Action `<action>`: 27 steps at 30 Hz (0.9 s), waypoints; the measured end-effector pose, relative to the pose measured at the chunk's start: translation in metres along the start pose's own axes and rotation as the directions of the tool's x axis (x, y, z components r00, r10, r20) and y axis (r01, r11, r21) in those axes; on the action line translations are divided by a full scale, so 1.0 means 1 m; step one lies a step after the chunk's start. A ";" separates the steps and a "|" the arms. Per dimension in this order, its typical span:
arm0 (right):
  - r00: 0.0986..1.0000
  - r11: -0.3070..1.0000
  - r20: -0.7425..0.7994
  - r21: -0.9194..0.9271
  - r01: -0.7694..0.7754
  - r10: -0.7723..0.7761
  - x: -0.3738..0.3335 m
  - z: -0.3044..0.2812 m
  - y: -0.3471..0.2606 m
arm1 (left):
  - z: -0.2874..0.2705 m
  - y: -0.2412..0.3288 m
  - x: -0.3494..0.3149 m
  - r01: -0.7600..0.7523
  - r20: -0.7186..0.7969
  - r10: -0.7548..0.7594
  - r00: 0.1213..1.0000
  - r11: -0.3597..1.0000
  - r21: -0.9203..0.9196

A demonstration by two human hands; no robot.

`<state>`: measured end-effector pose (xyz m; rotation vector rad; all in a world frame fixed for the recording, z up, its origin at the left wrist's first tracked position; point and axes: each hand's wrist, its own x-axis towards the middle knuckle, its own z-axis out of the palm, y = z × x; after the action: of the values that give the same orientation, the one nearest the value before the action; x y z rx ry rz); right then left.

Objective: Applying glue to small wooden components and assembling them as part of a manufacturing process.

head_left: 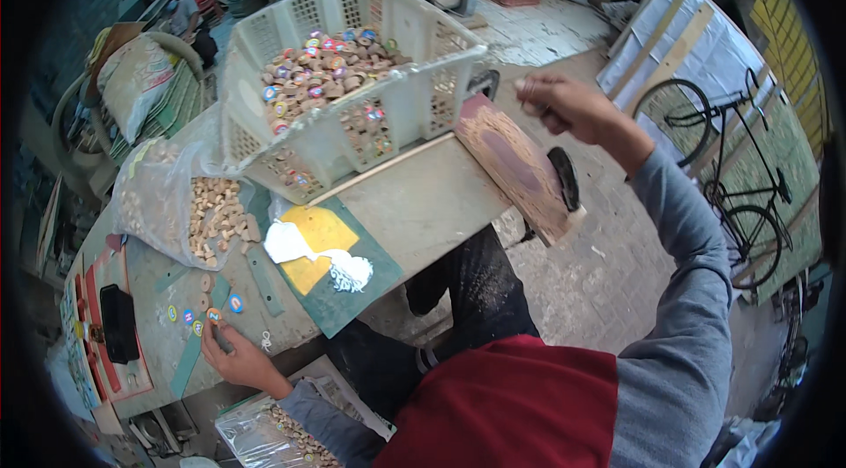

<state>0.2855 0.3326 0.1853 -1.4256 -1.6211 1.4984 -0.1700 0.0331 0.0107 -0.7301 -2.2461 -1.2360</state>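
My left hand is low over the left part of the table, thumb and forefinger apart, fingertips at a small round wooden piece with an orange sticker. Close by lie more stickered discs, one with a blue rim, and plain wooden discs in a short row. My right hand is raised at the right, its fingers curled together; whatever they pinch is too small to make out. Below it, a worn sanding board with a purple patch slopes off the table's edge.
A white plastic crate of stickered wooden pieces stands at the back. Beside it, a clear bag spills plain wooden pieces. A yellow sheet lies on a green board. A black case sits far left; a bicycle leans at right.
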 end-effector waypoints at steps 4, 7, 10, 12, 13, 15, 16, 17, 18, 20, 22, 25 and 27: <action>0.984 0.983 0.096 0.090 -0.162 0.153 -0.002 0.003 0.045 | 0.002 -0.006 0.001 -0.040 -0.027 0.042 0.999 0.997 0.061; 0.987 0.990 0.113 0.068 -0.126 0.118 -0.009 0.000 0.055 | 0.005 -0.005 0.001 -0.050 -0.025 0.052 0.998 0.997 0.058; 0.991 0.999 0.130 -0.049 -0.021 0.027 -0.008 -0.001 0.063 | 0.005 -0.011 0.000 -0.045 -0.034 0.047 0.998 0.997 0.057; 0.992 0.987 0.123 -0.148 0.055 -0.037 -0.008 0.000 0.065 | 0.005 -0.012 0.000 -0.052 -0.035 0.054 0.998 0.997 0.061; 0.989 0.949 0.134 -0.302 0.094 -0.055 -0.008 0.001 0.063 | 0.004 -0.011 0.000 -0.055 -0.040 0.057 0.998 0.996 0.064; 0.986 0.884 0.151 -0.448 0.134 -0.073 -0.007 0.001 0.063 | 0.002 -0.006 0.000 -0.016 -0.020 0.017 1.000 0.999 0.052; 0.972 0.808 0.216 -0.553 0.202 -0.095 -0.006 0.000 0.064 | 0.001 -0.004 -0.001 0.020 0.002 -0.020 1.000 0.999 0.035; 0.953 0.717 0.283 -0.643 0.272 -0.108 -0.005 0.000 0.066 | 0.001 -0.002 -0.001 0.022 0.000 -0.022 1.000 0.999 0.037; 0.952 0.716 0.285 -0.642 0.274 -0.108 -0.003 0.002 0.069 | 0.000 -0.002 -0.001 0.021 0.002 -0.021 1.000 0.999 0.033; 0.925 0.611 0.328 -0.698 0.373 -0.190 0.002 0.006 0.076 | 0.000 0.001 -0.001 0.021 0.004 -0.021 1.000 0.999 0.030; 0.902 0.547 0.314 -0.718 0.431 -0.298 0.001 0.005 0.083 | 0.000 0.004 -0.001 0.021 0.011 -0.021 1.000 1.000 0.021; 0.890 0.453 0.225 -0.795 0.403 -0.397 -0.010 0.016 0.078 | -0.001 0.004 -0.001 0.009 0.003 -0.009 1.000 0.999 0.034; 0.907 0.427 0.144 -0.845 0.321 -0.396 -0.020 0.024 0.073 | 0.000 0.001 0.000 0.002 -0.006 -0.002 1.000 1.000 0.024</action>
<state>0.2957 0.2931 0.1172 -1.3677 -2.5950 0.2911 -0.1693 0.0330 0.0111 -0.7144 -2.2540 -1.2083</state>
